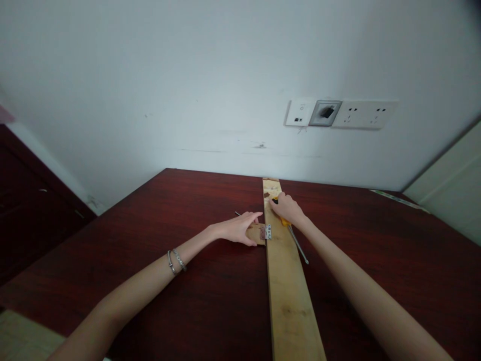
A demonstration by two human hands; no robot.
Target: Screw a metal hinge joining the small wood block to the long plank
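Observation:
A long pale wooden plank [289,296] lies on the dark red table [169,301], running from the wall towards me. A small wooden block [256,234] sits against its left edge, joined by a small metal hinge [268,231]. My left hand [236,228] lies flat on the block, fingers stretched out, with bracelets on the wrist. My right hand [287,208] rests on the plank near its far end, closed around the yellow handle of a screwdriver [296,240], whose metal shaft points back towards me along the plank's right edge.
A thin metal rod [238,214] pokes out behind my left hand. The table meets a white wall carrying a row of sockets [340,114]. A dark cabinet [33,205] stands at the left.

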